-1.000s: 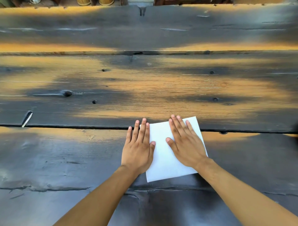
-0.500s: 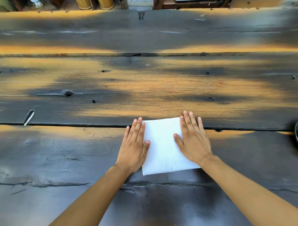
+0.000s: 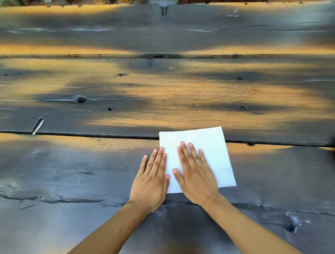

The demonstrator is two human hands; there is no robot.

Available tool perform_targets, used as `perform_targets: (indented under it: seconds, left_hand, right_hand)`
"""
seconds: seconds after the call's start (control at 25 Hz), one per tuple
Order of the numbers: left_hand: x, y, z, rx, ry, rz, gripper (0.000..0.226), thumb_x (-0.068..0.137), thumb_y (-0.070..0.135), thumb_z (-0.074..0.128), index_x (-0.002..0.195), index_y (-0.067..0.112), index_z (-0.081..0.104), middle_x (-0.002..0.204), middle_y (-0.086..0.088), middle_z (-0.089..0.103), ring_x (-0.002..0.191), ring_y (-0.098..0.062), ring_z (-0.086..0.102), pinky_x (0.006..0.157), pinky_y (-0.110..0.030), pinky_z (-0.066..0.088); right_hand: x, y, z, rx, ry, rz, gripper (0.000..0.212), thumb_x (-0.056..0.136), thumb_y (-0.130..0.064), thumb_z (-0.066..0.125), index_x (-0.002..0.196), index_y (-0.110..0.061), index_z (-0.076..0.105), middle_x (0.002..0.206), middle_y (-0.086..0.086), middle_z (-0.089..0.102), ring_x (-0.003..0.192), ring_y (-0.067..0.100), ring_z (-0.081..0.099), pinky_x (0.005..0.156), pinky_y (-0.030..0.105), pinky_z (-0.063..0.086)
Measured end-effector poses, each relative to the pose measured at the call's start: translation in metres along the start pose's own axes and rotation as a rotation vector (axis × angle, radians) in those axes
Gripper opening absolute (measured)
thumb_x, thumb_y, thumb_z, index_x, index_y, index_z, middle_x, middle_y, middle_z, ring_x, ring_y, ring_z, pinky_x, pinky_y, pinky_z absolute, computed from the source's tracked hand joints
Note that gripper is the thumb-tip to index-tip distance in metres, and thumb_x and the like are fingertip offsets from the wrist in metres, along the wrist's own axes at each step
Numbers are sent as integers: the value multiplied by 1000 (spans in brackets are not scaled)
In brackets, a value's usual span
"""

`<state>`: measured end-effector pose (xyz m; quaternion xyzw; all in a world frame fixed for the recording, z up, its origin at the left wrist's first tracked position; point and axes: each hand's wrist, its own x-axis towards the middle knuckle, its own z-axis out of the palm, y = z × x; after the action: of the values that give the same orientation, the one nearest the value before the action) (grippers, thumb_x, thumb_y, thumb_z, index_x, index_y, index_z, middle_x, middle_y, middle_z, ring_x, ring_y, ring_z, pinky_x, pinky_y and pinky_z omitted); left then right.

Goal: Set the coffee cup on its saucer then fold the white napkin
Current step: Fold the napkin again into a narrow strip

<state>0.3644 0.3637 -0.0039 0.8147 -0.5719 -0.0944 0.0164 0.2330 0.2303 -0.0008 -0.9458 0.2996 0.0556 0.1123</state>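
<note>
One white napkin lies flat on the plank table. Two hands: the right hand presses it, fingers straight; the left hand lies flat along its left edge.

A rustic dining or café-like setting is showing here, though the exact kind of place cannot be told. A broad table of heavy, dark-stained wooden planks is filling nearly the whole view, its finish wearing through to orange-brown wood in patches, with knots, cracks and long seams running between the boards. Beyond its far edge, only slivers of other things are peeking in: what are looking like woven or ribbed round bases and a strip of dark wooden furniture, too cropped to identify.
</note>
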Motion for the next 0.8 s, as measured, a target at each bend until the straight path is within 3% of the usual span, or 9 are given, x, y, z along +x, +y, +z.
perform_targets:
  seconds: [0.28,0.44,0.6,0.68,0.8]
  left_hand:
    - [0,1,-1,9,-23,-13,65,107,40,17,160,5,5,170,-9,-3,157,-25,-3,123,-47,9]
    - [0,2,-2,18,-33,-15,66,107,41,17,160,4,6,170,-10,-1,157,-26,-1,123,-48,9]
    - [0,2,-2,25,-38,-8,64,107,39,16,159,4,7,170,-11,1,157,-26,-1,123,-49,11]
    - [0,1,-2,37,-42,-9,64,107,38,16,159,4,7,170,-11,1,157,-26,-2,123,-49,12]
    - [0,1,-2,26,-50,-13,64,107,40,17,160,4,5,170,-11,0,157,-25,-3,124,-48,9]
  right_hand:
    - [-22,83,-14,-88,-17,136,79,102,-59,18,160,-7,6,169,7,-5,156,20,-8,126,43,2]
    - [-11,41,-28,2,38,182,74,102,-53,17,159,-7,9,169,7,-1,156,22,-10,125,44,-5]
    - [8,-27,-15,152,38,9,63,105,-42,14,160,-13,7,169,2,-3,156,20,-10,124,43,1]
    - [13,-33,-4,119,17,-5,61,106,-41,17,160,-12,13,169,4,5,157,22,-1,123,44,7]
    - [8,-7,0,3,-7,-45,63,106,-44,17,160,-13,9,170,3,4,157,21,-3,124,45,8]
